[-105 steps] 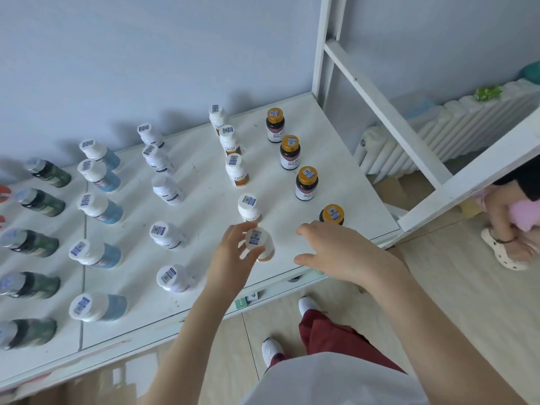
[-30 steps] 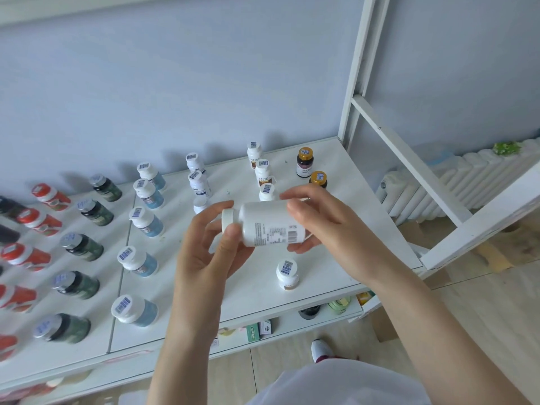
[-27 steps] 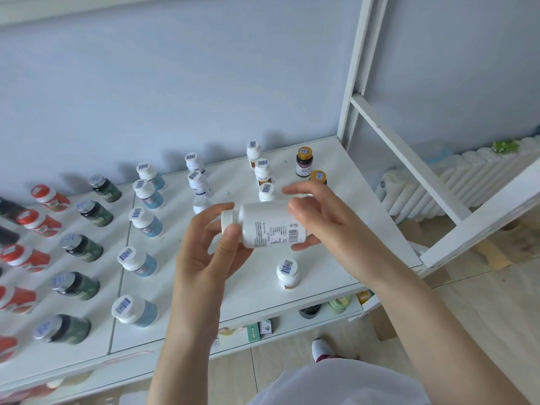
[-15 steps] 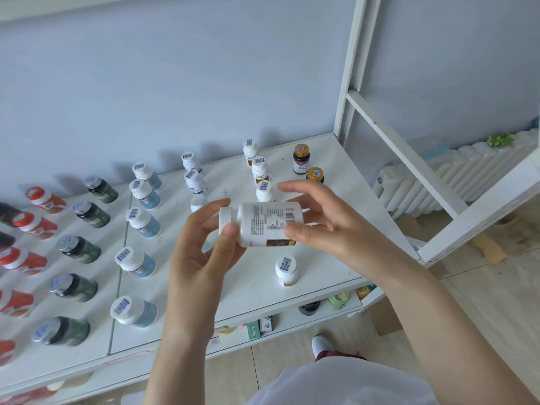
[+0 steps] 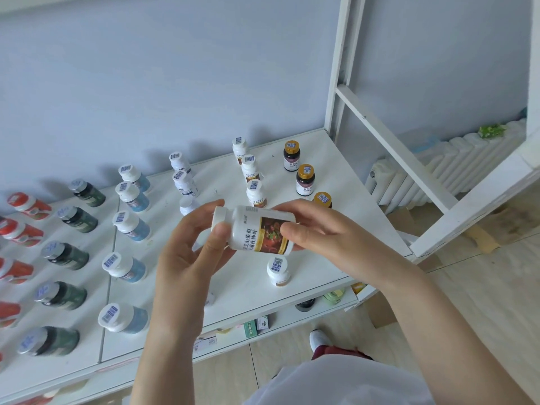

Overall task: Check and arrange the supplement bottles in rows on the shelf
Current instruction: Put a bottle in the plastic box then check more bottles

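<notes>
I am holding a white supplement bottle (image 5: 257, 232) on its side above the white shelf (image 5: 233, 282), my left hand (image 5: 187, 258) pinching the cap end and my right hand (image 5: 321, 232) curling round the base, so the fingers (image 5: 217, 239) of both are gripping it with the label facing me. I am judging this to be the checking step, with the white row (image 5: 249, 168) standing below and showing a gap behind its front bottle (image 5: 279, 271). Next I am probably needing to turn it upright and lower it into that gap without knocking neighbours.
</notes>
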